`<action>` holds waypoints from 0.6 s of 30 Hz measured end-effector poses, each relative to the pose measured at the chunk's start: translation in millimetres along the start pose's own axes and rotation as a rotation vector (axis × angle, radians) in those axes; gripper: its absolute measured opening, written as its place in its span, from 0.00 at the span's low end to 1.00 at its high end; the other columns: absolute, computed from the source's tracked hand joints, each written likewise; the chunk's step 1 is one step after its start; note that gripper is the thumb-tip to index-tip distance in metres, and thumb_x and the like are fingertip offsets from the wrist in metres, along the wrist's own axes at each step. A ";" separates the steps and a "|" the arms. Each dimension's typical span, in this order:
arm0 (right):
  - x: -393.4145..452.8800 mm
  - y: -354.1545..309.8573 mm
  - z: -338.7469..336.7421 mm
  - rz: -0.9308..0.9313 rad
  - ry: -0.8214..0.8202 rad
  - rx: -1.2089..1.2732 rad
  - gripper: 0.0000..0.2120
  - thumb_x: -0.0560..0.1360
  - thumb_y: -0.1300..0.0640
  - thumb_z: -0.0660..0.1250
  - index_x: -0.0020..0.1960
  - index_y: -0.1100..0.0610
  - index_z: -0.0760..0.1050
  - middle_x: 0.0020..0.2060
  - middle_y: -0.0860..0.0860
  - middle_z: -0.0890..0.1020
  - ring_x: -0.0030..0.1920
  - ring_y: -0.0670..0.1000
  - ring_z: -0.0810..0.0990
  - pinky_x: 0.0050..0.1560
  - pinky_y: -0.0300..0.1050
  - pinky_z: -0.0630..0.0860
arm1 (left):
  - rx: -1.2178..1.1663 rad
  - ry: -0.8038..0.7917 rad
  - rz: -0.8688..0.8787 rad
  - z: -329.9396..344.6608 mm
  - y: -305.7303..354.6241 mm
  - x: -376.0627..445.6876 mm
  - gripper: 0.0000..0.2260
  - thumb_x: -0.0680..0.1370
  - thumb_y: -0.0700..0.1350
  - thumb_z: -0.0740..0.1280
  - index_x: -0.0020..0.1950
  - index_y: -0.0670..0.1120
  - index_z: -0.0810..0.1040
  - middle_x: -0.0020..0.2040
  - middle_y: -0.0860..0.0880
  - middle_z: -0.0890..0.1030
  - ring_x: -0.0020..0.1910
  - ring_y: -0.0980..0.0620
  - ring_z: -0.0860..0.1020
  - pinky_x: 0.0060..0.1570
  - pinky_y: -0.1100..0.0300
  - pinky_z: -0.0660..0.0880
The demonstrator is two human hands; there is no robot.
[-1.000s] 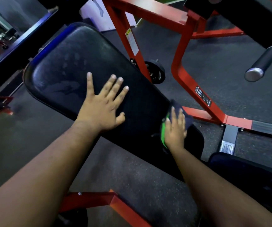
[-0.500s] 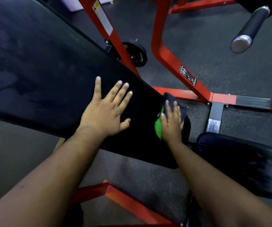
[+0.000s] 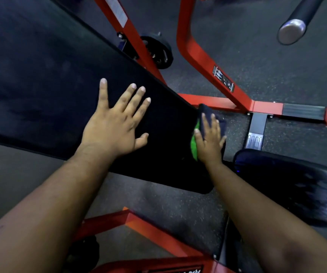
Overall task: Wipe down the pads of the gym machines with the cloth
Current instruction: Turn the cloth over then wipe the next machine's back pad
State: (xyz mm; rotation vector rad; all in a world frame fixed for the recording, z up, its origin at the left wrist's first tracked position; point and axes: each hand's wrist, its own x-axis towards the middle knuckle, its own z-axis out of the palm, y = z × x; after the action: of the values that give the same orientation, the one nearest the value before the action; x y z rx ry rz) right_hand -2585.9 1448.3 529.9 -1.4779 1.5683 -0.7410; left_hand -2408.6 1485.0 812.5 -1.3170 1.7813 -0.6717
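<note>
**Fingers flat on cloth and pad: handling notes**

Fingers (image 3: 210,123) of the right hand (image 3: 209,143) lie flat and close together on top of the cloth (image 3: 195,143), pinning it to the pad rather than pinching it; fingers of the left hand (image 3: 115,125) are spread wide, palm down, bracing on the long back pad (image 3: 50,75) well left of the cloth; nothing is gripped by that hand.

Cloth location: at the near-right end of the long back pad, on its right edge; a dark part shows past the fingertips and a green part shows at the left side of the palm; most of it is hidden under the hand.

Handling judgement: cloth looks soft, thin and light, probably folded; it will bunch or slide out if pressure drops, so a flat palm over its middle seems the better hold than a fingertip pinch; a corner overhanging the edge could snag on the red frame (image 3: 204,62) just beyond.

Pad: black upholstery, smooth and likely slick; firm enough to lean on; faint smudges show on the far-left area, so that stretch probably needs passes.

Seat pad (image 3: 296,186), near right, lies apart from the cloth and is not being touched.
</note>
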 end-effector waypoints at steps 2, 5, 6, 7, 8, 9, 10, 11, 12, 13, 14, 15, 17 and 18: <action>-2.4 29.9 -0.9 0.160 0.005 0.048 0.31 0.80 0.35 0.52 0.81 0.37 0.53 0.83 0.45 0.50 0.82 0.50 0.48 0.77 0.71 0.48 | 0.009 0.011 -0.008 1.2 -0.2 0.4 0.38 0.79 0.69 0.37 0.83 0.47 0.38 0.83 0.43 0.39 0.82 0.44 0.39 0.71 0.24 0.41; -12.5 38.5 1.1 0.354 0.011 0.136 0.28 0.84 0.40 0.56 0.81 0.38 0.53 0.83 0.46 0.48 0.82 0.52 0.46 0.77 0.69 0.50 | 0.004 0.012 -0.001 0.5 -0.7 0.5 0.38 0.79 0.69 0.37 0.83 0.47 0.38 0.83 0.43 0.39 0.82 0.44 0.38 0.71 0.24 0.40; -15.3 30.0 3.4 0.388 0.022 0.150 0.27 0.84 0.41 0.56 0.81 0.39 0.53 0.83 0.47 0.48 0.82 0.53 0.46 0.77 0.69 0.50 | 0.005 0.014 -0.002 0.9 -0.2 0.2 0.38 0.79 0.69 0.37 0.83 0.47 0.37 0.83 0.43 0.39 0.82 0.44 0.38 0.71 0.24 0.40; -18.0 16.3 5.3 0.403 0.027 0.159 0.27 0.84 0.42 0.57 0.82 0.40 0.54 0.83 0.47 0.48 0.82 0.53 0.46 0.77 0.69 0.51 | 0.008 0.015 -0.002 0.8 0.3 -0.1 0.38 0.79 0.69 0.37 0.83 0.47 0.37 0.83 0.43 0.39 0.82 0.44 0.38 0.71 0.23 0.40; -20.0 -0.3 7.2 0.388 0.026 0.167 0.27 0.84 0.43 0.57 0.82 0.40 0.54 0.83 0.47 0.47 0.82 0.52 0.46 0.77 0.69 0.50 | 0.013 0.012 0.000 1.1 0.4 0.7 0.38 0.79 0.69 0.37 0.83 0.47 0.37 0.83 0.43 0.38 0.82 0.44 0.38 0.71 0.23 0.40; -23.0 -17.1 9.4 0.336 0.019 0.166 0.27 0.84 0.44 0.57 0.82 0.40 0.54 0.83 0.47 0.47 0.82 0.51 0.45 0.76 0.69 0.50 | 0.013 0.010 0.001 1.5 0.4 1.0 0.38 0.79 0.69 0.37 0.83 0.47 0.37 0.83 0.43 0.38 0.82 0.44 0.38 0.71 0.24 0.40; -27.2 -32.9 10.8 0.254 0.007 0.154 0.27 0.84 0.44 0.58 0.81 0.39 0.53 0.83 0.46 0.46 0.82 0.50 0.45 0.75 0.70 0.49 | 0.009 0.010 -0.003 2.3 -0.1 -0.2 0.38 0.79 0.69 0.37 0.83 0.47 0.37 0.83 0.43 0.38 0.82 0.44 0.38 0.71 0.24 0.40; -30.4 -44.6 11.1 0.181 -0.007 0.149 0.27 0.84 0.44 0.57 0.81 0.37 0.53 0.83 0.45 0.46 0.82 0.48 0.44 0.74 0.70 0.49 | 0.008 0.012 -0.004 2.5 -0.8 -0.1 0.38 0.79 0.69 0.37 0.83 0.47 0.37 0.83 0.43 0.38 0.82 0.44 0.38 0.71 0.24 0.40; -33.8 -51.9 10.9 0.132 -0.026 0.153 0.28 0.83 0.42 0.56 0.81 0.36 0.53 0.83 0.44 0.45 0.82 0.47 0.43 0.73 0.70 0.49 | 0.004 0.012 -0.007 1.9 -0.9 -1.8 0.38 0.79 0.69 0.37 0.83 0.47 0.37 0.83 0.43 0.38 0.82 0.43 0.38 0.72 0.24 0.40; -35.7 -52.0 9.3 0.094 -0.037 0.149 0.28 0.82 0.40 0.55 0.81 0.36 0.52 0.83 0.43 0.45 0.82 0.46 0.43 0.73 0.71 0.49 | -0.008 0.016 0.000 0.1 0.9 -1.7 0.38 0.80 0.68 0.38 0.83 0.47 0.38 0.83 0.43 0.39 0.82 0.43 0.39 0.72 0.24 0.39; -36.4 -47.5 7.9 0.051 -0.040 0.129 0.29 0.80 0.38 0.53 0.81 0.36 0.52 0.83 0.43 0.44 0.82 0.46 0.43 0.73 0.71 0.50 | -0.036 0.033 0.012 -2.1 4.7 -0.1 0.38 0.80 0.68 0.40 0.83 0.47 0.39 0.83 0.43 0.39 0.83 0.44 0.39 0.72 0.24 0.38; -37.8 -40.4 7.5 0.003 -0.041 0.095 0.30 0.79 0.37 0.52 0.81 0.36 0.52 0.83 0.43 0.44 0.82 0.46 0.43 0.73 0.70 0.50 | -0.083 0.055 0.027 -3.1 9.9 0.8 0.37 0.80 0.67 0.42 0.83 0.48 0.40 0.84 0.44 0.40 0.83 0.45 0.40 0.72 0.24 0.36; -34.9 -13.3 6.0 -0.054 -0.020 0.048 0.31 0.79 0.36 0.52 0.81 0.36 0.52 0.83 0.43 0.45 0.82 0.45 0.43 0.74 0.69 0.49 | -0.129 0.067 0.067 -4.1 31.3 11.4 0.38 0.80 0.67 0.45 0.83 0.48 0.41 0.84 0.44 0.41 0.83 0.46 0.41 0.73 0.26 0.35; -33.1 -0.2 6.3 -0.049 -0.018 0.045 0.31 0.79 0.36 0.52 0.81 0.36 0.52 0.83 0.42 0.45 0.82 0.45 0.44 0.75 0.68 0.48 | -0.118 0.049 0.080 -4.2 39.3 13.5 0.38 0.80 0.67 0.45 0.83 0.47 0.41 0.84 0.44 0.41 0.83 0.45 0.40 0.74 0.27 0.36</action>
State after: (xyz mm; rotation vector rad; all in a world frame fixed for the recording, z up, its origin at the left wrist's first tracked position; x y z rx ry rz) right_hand -2581.8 1481.7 532.9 -1.4904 1.4974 -0.7847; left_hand -2434.4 1484.4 779.7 -1.3084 1.9276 -0.5663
